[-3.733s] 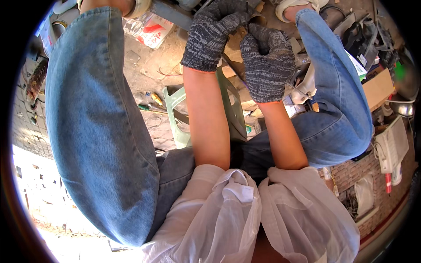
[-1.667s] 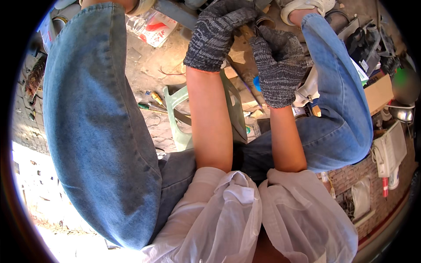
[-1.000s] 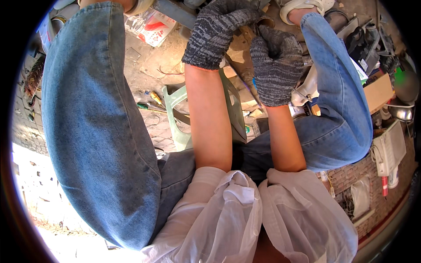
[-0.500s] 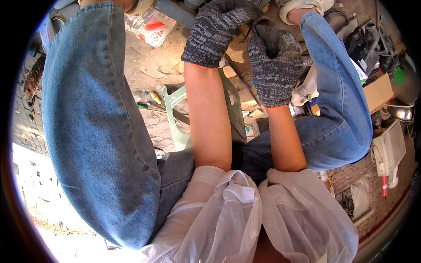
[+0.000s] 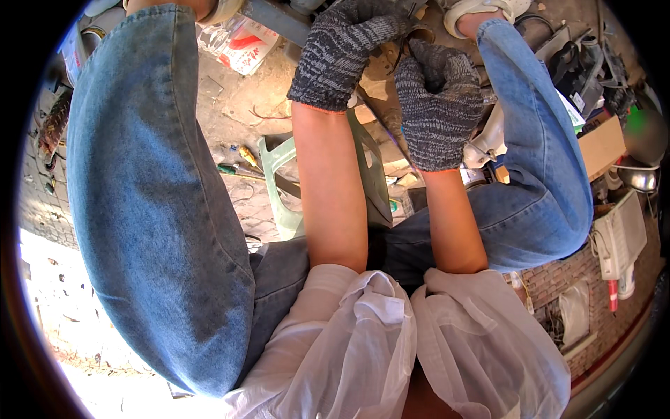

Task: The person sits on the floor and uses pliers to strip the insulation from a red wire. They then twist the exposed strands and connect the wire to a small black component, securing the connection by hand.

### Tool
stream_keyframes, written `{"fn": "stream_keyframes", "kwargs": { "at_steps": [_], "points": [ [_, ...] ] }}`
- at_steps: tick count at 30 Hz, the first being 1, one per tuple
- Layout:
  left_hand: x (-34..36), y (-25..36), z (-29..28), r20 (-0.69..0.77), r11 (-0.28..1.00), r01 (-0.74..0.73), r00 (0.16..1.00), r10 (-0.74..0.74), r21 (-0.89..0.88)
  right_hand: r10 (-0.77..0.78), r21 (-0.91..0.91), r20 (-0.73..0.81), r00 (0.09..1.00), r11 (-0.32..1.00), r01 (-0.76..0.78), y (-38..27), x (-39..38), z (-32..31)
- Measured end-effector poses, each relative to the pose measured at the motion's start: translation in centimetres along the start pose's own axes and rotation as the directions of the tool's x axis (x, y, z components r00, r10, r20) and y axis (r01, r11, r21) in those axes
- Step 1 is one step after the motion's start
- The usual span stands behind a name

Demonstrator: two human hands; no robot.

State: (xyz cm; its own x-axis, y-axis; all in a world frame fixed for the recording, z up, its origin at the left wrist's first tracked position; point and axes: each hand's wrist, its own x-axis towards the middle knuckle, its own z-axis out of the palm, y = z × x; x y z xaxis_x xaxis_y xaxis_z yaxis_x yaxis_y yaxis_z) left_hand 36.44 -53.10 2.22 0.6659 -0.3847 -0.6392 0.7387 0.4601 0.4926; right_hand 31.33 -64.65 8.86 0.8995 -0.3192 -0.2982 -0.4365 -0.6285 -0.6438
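Observation:
Both my hands wear dark grey knitted gloves with orange cuffs and meet near the top of the view. My left hand (image 5: 351, 54) is closed, its fingers curled toward the right. A thin dark wire-like strip (image 5: 399, 52) runs beside its fingertips. Just behind that strip shows a round brownish metal rim (image 5: 423, 33). My right hand (image 5: 441, 105) is curled with thumb and fingers drawn together, close to the rim. What either hand pinches is hidden by the gloves.
A pale green plastic stool (image 5: 277, 202) stands between my legs under the forearms. A screwdriver with a yellow handle (image 5: 247, 155) lies left of it. Further left is a clear and red-white package (image 5: 248, 45). Cardboard (image 5: 601, 148) and black parts (image 5: 583, 70) crowd the right.
Both hands stay nearly in place. My left hand has shifted very slightly, and the thin strip and metal rim between the hands sit a little differently.

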Motion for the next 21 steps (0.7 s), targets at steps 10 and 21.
{"fn": "stream_keyframes", "kwargs": {
  "at_steps": [10,21],
  "points": [
    [-0.2,0.3,0.3,-0.069,0.999,0.019,0.997,-0.016,0.042,0.003,0.051,-0.026,1.000,0.999,-0.002,0.5,-0.3,0.6],
    [-0.8,-0.6,0.5,-0.092,0.998,-0.058,0.994,0.057,-0.009,-0.168,-0.196,-0.014,0.986,0.967,0.162,0.2,-0.5,0.7]
  ]
}}
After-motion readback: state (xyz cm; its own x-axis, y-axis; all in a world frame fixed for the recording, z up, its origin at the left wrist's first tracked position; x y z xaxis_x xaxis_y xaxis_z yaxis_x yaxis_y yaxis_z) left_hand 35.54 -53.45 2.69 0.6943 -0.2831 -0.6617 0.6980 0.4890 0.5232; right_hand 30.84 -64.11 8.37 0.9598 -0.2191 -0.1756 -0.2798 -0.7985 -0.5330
